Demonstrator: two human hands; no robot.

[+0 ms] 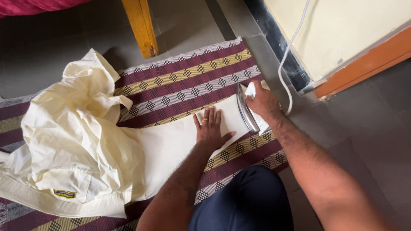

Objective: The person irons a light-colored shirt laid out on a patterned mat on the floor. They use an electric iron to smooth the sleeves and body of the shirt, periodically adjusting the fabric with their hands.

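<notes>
Head view: iron (247, 109) in right hand (262, 102)

One cream shirt (81, 145) lies on one striped woven mat (180, 81). One clothes iron (248, 109) with one white cord (291, 51) is in view. Two hands show: the left hand (210, 130) and the right hand (262, 102). One wooden leg (141, 28), perhaps a bed's, stands nearby.

Cream shirt (85, 145) is lying half bunched, one sleeve spread flat, with the iron (247, 109) sitting tilted at the sleeve's end.
</notes>
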